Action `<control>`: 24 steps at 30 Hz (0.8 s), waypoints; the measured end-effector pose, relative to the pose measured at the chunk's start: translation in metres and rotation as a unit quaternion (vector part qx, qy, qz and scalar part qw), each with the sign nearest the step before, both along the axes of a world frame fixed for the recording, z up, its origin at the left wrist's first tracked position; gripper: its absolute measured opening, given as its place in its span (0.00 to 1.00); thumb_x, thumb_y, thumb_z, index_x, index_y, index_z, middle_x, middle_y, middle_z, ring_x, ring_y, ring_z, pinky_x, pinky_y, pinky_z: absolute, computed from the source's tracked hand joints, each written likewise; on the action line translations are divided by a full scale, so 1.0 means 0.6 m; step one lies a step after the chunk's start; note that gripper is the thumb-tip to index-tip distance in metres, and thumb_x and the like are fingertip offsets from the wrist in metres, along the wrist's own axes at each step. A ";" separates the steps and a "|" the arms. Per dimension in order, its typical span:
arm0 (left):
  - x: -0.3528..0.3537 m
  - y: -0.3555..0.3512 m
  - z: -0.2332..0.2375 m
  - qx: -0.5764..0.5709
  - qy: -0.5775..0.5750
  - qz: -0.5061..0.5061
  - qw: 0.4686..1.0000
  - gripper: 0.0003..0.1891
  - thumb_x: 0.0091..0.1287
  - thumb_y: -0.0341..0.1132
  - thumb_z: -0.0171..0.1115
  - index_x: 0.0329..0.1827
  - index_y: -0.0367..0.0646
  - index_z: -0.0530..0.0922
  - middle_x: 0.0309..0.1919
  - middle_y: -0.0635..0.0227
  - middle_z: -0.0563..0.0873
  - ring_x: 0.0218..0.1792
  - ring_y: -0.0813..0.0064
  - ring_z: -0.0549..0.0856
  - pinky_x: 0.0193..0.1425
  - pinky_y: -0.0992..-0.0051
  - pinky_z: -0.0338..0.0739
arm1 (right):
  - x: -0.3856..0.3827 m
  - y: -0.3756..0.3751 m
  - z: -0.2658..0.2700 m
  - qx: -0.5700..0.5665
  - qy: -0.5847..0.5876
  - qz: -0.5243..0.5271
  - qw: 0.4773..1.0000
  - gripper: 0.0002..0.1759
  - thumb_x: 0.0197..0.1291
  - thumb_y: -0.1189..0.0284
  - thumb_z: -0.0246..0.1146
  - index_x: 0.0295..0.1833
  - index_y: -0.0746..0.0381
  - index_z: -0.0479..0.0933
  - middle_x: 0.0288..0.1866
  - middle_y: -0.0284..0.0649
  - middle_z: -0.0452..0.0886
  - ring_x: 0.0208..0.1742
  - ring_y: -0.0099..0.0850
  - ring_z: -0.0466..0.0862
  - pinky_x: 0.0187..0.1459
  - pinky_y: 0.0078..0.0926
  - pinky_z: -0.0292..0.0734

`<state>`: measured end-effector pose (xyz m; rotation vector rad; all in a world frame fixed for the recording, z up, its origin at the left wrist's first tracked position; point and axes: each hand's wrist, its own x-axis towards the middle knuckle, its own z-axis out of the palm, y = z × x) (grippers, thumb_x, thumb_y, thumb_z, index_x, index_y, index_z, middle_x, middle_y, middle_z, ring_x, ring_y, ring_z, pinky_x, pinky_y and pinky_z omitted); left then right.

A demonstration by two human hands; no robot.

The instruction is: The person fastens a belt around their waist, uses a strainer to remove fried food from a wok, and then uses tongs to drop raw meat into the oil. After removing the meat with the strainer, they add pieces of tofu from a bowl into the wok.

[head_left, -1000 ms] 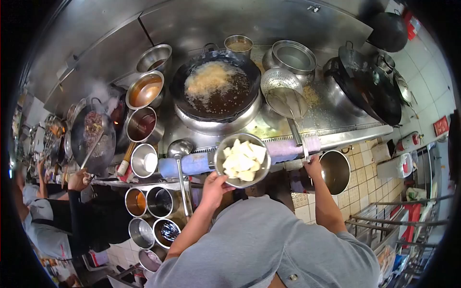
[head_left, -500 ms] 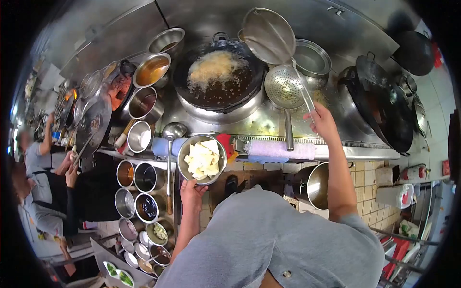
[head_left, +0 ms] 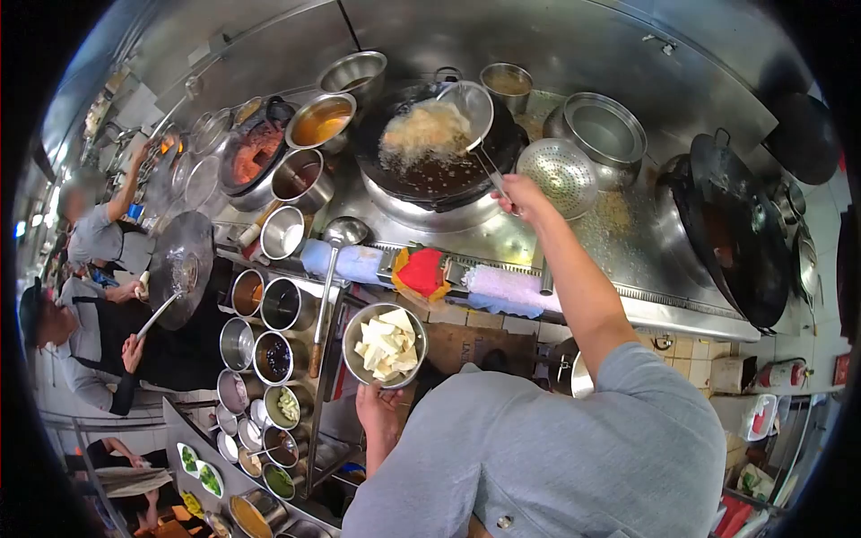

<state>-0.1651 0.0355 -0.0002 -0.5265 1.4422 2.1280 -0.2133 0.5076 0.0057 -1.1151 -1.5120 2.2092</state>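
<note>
My left hand (head_left: 379,408) grips a steel bowl (head_left: 355,368) from its near side, in front of the stove. Pale, cream-coloured cut pieces (head_left: 388,345) fill the bowl. Stretched forward, my right hand (head_left: 523,195) is closed around the handle of a round mesh strainer (head_left: 473,109). The strainer head is tilted over the right side of a black wok (head_left: 502,148), against a mass of pale golden food (head_left: 423,133). Dark oil bubbles around that food. Right of the wok lies a perforated skimmer (head_left: 558,177), partly behind my forearm.
A steel ladle (head_left: 346,231) rests near a red cloth (head_left: 420,271) on the stove's front edge. Several metal pots stand at left; a water-filled pot (head_left: 605,125) sits behind the skimmer. Another black wok (head_left: 744,242) is at right. At left, a co-worker handles a wok (head_left: 182,255).
My right hand has moved forward and left, lowering the strainer from above the stove's back to the food in the wok. The bowl stays in my left hand. The view has shifted.
</note>
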 end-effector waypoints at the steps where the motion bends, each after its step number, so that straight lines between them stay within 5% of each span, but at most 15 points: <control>1: -0.001 -0.004 -0.001 0.005 -0.003 0.003 1.000 0.12 0.61 0.28 0.49 0.49 0.42 0.71 0.39 0.63 0.82 0.28 0.73 0.83 0.30 0.75 0.80 | 0.012 0.015 -0.014 -0.043 0.020 0.021 0.999 0.09 0.60 0.78 0.48 0.46 0.64 0.65 0.32 0.46 0.76 0.15 0.21 0.68 0.13 0.18 0.64; 6: -0.022 -0.020 0.002 0.020 0.009 0.011 1.000 0.11 0.62 0.28 0.48 0.47 0.41 0.72 0.36 0.64 0.82 0.28 0.74 0.83 0.30 0.74 0.80 | -0.018 -0.022 -0.017 -0.152 0.038 0.044 0.987 0.02 0.59 0.79 0.48 0.39 0.63 0.64 0.29 0.43 0.73 0.14 0.19 0.64 0.11 0.16 0.63; 12: -0.068 -0.037 -0.010 -0.003 0.016 -0.013 1.000 0.10 0.63 0.28 0.49 0.46 0.42 0.72 0.37 0.64 0.82 0.28 0.74 0.83 0.30 0.75 0.79 | 0.004 -0.036 -0.023 -0.251 0.090 0.026 0.963 0.04 0.61 0.79 0.48 0.41 0.61 0.63 0.26 0.40 0.71 0.14 0.18 0.63 0.12 0.15 0.62; 17: -0.092 -0.043 -0.012 0.001 0.011 -0.014 1.000 0.12 0.63 0.29 0.50 0.49 0.43 0.73 0.38 0.65 0.82 0.29 0.74 0.82 0.30 0.76 0.79 | 0.002 -0.115 0.013 -0.122 0.034 0.059 0.990 0.02 0.63 0.77 0.50 0.40 0.60 0.64 0.24 0.37 0.70 0.13 0.15 0.59 0.10 0.12 0.54; 24: -0.105 -0.046 -0.007 -0.001 0.016 -0.019 1.000 0.11 0.64 0.28 0.49 0.48 0.42 0.73 0.38 0.65 0.82 0.29 0.74 0.82 0.31 0.76 0.79 | 0.073 -0.067 0.016 -0.070 0.020 0.042 0.996 0.20 0.63 0.77 0.48 0.60 0.64 0.58 0.27 0.39 0.71 0.14 0.17 0.62 0.11 0.14 0.56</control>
